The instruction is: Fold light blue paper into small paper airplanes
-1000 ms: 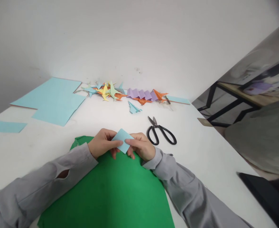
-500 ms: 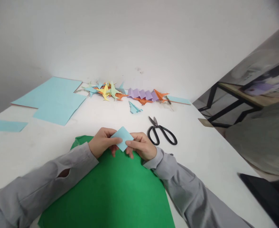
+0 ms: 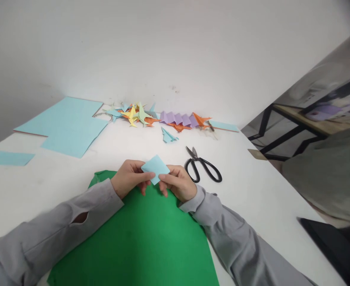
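A small light-blue square of paper is held up with one corner pointing away from me. My left hand pinches its left side, thumb on top and fingers underneath. On the other side, my right hand grips it the same way, and the two thumbs nearly meet near its lower corner. Both hands are over the far edge of a green cloth. Black-handled scissors lie half open just beyond my right hand.
Large blue paper sheets and a smaller blue piece lie at the left. Folded paper figures and a purple pleated strip line the wall. Nearer sits a blue folded figure. A dark flat object juts over the right edge.
The blue paper square has shifted slightly up and to the right between my fingers. Both hands stay in nearly the same place.
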Demonstrator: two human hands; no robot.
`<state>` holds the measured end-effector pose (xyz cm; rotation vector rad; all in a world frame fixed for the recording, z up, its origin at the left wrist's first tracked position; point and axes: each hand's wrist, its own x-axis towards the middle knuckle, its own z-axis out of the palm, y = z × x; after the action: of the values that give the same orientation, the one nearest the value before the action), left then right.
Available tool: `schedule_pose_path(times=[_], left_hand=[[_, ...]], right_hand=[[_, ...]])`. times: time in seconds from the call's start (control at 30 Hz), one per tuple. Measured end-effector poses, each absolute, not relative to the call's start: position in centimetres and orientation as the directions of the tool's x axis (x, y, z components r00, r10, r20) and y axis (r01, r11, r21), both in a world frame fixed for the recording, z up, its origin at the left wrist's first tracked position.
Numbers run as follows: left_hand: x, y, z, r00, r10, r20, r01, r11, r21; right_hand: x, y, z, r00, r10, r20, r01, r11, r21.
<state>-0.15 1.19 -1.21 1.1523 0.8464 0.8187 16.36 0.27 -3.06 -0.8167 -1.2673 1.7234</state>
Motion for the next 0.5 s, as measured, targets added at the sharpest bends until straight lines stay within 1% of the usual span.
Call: schedule_pose_path(times=[0.13, 0.27, 0.4, 0.5], left_hand=[[-0.11, 1.17, -1.24, 0.439, 0.888, -0.135, -0.088, 0.192, 0.977], [-0.04, 1.02, -1.39, 0.410, 0.905, -0.116, -0.131, 0.184, 0.974], [0.04, 0.88, -1.32, 0.396, 0.904, -0.161, -0.122, 0.226, 0.967], [0.07, 0.85, -1.15, 0.377, 0.913, -0.156, -0.130, 0.219, 0.967]], right_hand=[[16.42, 0.21, -2.89, -0.476, 0.879, -0.036, -0.135, -0.113, -0.984], [16.44, 0.20, -2.63, -0.516, 0.854, -0.068, -0.102, -0.139, -0.985], [16.37, 0.19, -2.39, -0.546, 0.832, -0.096, -0.084, -0.169, -0.982], [16.31, 0.18, -2.21, -0.561, 0.822, -0.097, -0.077, -0.168, -0.983]])
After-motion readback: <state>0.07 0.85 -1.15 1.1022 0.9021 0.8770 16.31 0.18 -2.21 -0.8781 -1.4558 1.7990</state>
